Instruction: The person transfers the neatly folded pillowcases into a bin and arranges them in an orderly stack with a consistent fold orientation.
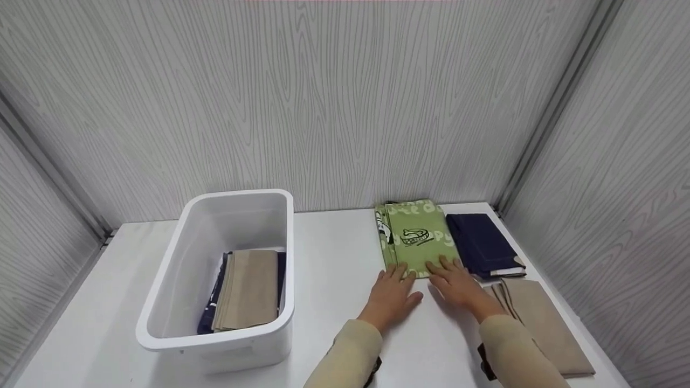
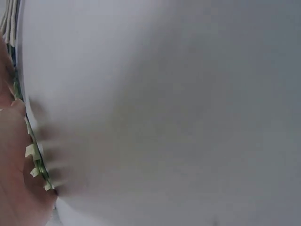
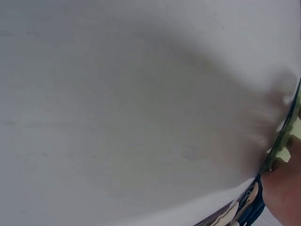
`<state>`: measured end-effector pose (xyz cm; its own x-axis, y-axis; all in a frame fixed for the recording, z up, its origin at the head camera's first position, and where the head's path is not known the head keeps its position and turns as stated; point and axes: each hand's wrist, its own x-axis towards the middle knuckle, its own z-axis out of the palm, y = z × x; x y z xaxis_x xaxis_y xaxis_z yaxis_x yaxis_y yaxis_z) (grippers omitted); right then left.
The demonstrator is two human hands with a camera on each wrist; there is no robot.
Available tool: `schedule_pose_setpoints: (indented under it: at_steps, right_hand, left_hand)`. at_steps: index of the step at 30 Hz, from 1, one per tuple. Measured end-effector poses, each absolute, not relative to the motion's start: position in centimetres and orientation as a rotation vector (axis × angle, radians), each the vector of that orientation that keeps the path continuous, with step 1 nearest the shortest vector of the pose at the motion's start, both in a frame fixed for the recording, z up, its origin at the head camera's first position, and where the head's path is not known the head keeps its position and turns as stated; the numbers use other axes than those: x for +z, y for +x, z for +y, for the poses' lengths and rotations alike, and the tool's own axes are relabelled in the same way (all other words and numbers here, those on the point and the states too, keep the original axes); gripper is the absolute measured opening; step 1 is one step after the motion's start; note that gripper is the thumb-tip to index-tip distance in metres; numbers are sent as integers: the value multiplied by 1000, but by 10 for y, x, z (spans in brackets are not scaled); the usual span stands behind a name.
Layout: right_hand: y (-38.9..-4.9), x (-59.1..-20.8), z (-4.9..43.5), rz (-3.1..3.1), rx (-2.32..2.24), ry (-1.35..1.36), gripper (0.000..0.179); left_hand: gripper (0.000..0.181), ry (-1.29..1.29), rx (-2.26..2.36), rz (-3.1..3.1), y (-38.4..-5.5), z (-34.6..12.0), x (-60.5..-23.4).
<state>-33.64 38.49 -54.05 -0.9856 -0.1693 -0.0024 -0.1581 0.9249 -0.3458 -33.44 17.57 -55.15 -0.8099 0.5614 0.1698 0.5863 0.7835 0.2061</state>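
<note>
A folded green cloth (image 1: 420, 237) with white lettering and a black line drawing lies flat near the back of the white table. My left hand (image 1: 392, 295) rests its fingertips on the cloth's near edge at the left, thumb spread to the side. Beside it, the fingers of my right hand (image 1: 455, 284) touch the same edge farther right. In the left wrist view, part of the left hand (image 2: 16, 165) shows at the cloth's edge. The right wrist view catches the right hand (image 3: 287, 183) at the lower right, by the green edge.
To the right lie a folded navy cloth (image 1: 485, 242) and a folded beige cloth (image 1: 544, 323), partly under the right forearm. A white plastic bin (image 1: 215, 342) stands at left, holding a folded beige cloth (image 1: 253, 291) and navy cloths. Grey wood-patterned panels (image 1: 334, 108) enclose the table.
</note>
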Motion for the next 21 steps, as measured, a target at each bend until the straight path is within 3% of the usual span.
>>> schedule_pose_setpoints:
  at_steps: [21]
  right_hand:
    - [-325, -542, 381, 3091, -622, -356, 47]
  left_hand:
    - [61, -831, -377, -2921, -318, 178, -546]
